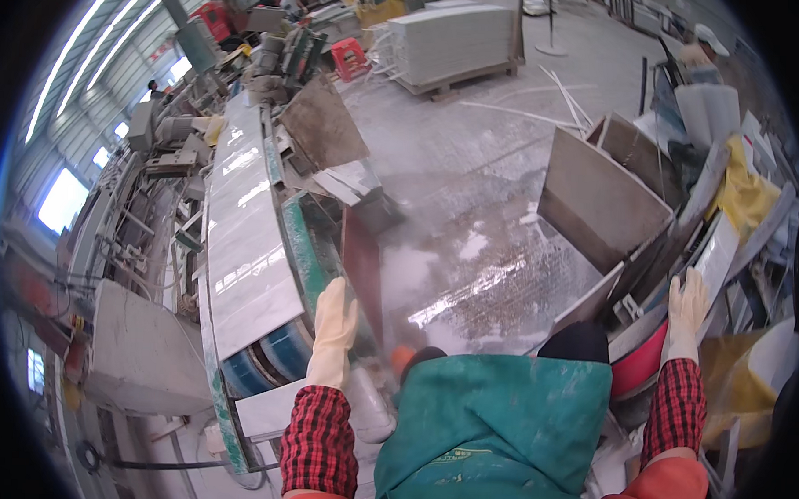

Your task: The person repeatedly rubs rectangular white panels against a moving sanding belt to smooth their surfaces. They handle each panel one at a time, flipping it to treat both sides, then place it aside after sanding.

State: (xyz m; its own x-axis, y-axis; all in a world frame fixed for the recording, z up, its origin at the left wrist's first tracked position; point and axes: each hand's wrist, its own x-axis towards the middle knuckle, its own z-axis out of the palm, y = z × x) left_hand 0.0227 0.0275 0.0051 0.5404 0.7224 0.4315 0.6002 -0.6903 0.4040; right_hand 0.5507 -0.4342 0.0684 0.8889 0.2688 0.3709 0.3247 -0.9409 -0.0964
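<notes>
We take the green apron (499,429) as our mark. Ahead and left of it lies the slab (250,244), pale and glossy, its long axis running away from us. Its near end points back toward our side and stops at a blue roller (286,349); its far end narrows into machinery, where we cannot make out the edge. Glare covers parts of its face, so we cannot tell whether it is one piece or several end to end.

Our left hand (333,331), gloved, is ahead and left of the apron, beside the slab's near end. Its fingers are straight and close together, pointing away; we see nothing in it. Whether it touches the green rail (304,251) beyond it, we cannot tell.

Our right hand (686,308), gloved alike, is ahead and right of the apron, at a pale strip (718,247) whose long axis slants away and rightward. The hand's back hides its palm, so we cannot tell whether it grips or only rests there. The strip's lower end is hidden too. A red curved thing (639,359), right of the apron, is partly covered; we cannot make out its whole shape.
</notes>
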